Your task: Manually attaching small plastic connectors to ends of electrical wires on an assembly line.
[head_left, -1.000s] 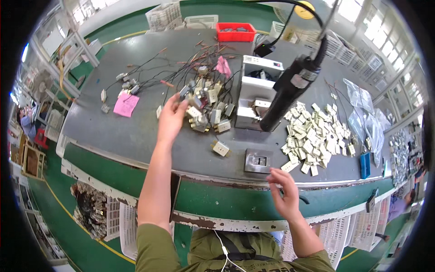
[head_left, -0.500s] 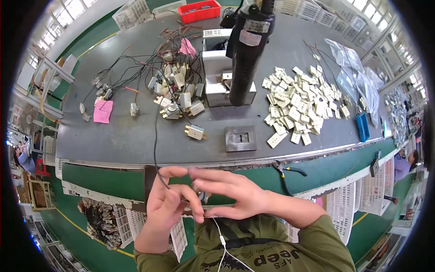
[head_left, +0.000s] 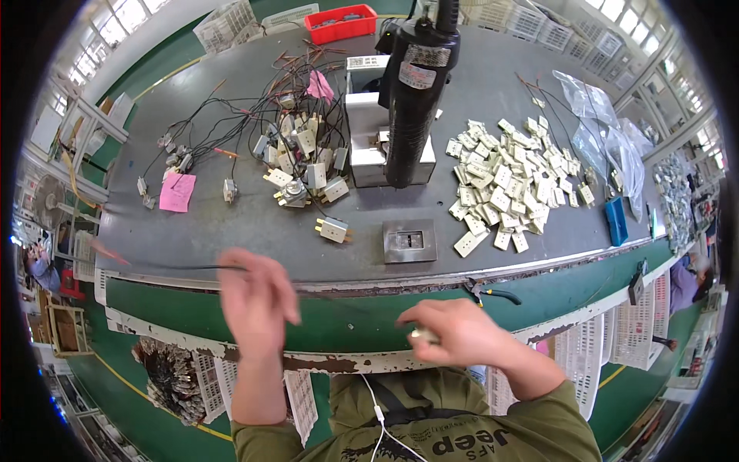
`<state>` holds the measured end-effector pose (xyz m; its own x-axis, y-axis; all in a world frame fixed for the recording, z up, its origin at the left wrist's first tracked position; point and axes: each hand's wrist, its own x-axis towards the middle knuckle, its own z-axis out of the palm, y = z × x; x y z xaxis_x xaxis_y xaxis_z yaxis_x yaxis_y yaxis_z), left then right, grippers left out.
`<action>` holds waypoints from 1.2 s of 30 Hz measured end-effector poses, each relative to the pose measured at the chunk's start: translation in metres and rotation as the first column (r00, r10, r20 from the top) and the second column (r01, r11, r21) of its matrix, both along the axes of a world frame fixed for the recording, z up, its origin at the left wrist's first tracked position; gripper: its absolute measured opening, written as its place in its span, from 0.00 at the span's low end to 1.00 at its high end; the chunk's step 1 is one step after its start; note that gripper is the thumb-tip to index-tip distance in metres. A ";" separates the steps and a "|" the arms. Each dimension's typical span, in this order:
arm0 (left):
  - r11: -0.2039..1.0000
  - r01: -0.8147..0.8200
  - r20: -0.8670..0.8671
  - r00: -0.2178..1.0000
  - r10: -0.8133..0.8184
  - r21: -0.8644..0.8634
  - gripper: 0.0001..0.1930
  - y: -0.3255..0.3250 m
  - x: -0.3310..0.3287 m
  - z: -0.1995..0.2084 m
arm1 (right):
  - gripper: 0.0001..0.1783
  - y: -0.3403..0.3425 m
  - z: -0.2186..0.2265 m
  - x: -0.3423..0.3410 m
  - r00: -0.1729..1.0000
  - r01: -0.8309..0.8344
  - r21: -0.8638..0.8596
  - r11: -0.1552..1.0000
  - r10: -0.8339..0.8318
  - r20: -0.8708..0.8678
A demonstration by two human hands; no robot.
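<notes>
Your left hand (head_left: 258, 304) is pinched shut on a thin black wire (head_left: 181, 267) that runs out to the left along the near edge of the grey worktable (head_left: 231, 231). It is blurred, so I cannot tell how firm that pinch is. Your right hand (head_left: 462, 335) is curled closed around a small pale plug-like part (head_left: 419, 335) just below the table's green front rim, only its end showing.

Watch the wire: pulled taut, it could slip out of your fingers or drag across the rim. Its far-left end is out of your sight line and may snag. The tangled pile of cream connectors with black leads (head_left: 304, 158) lies far from both hands. The black hanging power tool (head_left: 412, 92) dangles over the white box (head_left: 369, 138), so reach around it.
</notes>
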<state>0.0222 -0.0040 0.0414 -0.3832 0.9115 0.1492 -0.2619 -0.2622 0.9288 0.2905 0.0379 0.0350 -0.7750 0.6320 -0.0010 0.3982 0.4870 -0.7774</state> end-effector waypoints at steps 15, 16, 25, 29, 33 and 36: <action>0.993 0.112 -0.064 0.992 -0.110 0.024 0.16 0.007 -0.047 -0.028 | 0.30 0.022 -0.026 0.021 0.979 0.193 0.279 0.941 -0.166 -0.116; 0.990 0.135 -0.206 0.971 -0.122 0.051 0.17 0.007 -0.050 -0.029 | 0.30 0.023 -0.029 0.020 0.974 0.221 0.247 0.943 -0.201 -0.104; 0.995 0.065 -0.055 0.997 -0.062 0.069 0.22 0.006 -0.036 -0.022 | 0.30 0.022 -0.027 0.014 0.944 0.307 0.100 0.947 -0.288 -0.163; 0.970 0.240 -0.153 0.958 -0.245 -0.050 0.22 -0.001 -0.012 -0.030 | 0.29 0.019 -0.022 -0.001 0.954 0.232 0.111 0.966 -0.204 -0.219; 0.887 0.440 -0.107 0.884 -0.456 -0.140 0.17 -0.004 0.016 -0.029 | 0.29 0.014 -0.025 -0.010 0.947 0.194 -0.073 0.978 -0.206 -0.245; 0.876 0.449 -0.186 0.859 -0.477 -0.174 0.18 -0.004 0.024 -0.033 | 0.27 0.013 -0.024 -0.012 0.952 0.160 -0.259 0.952 -0.218 -0.215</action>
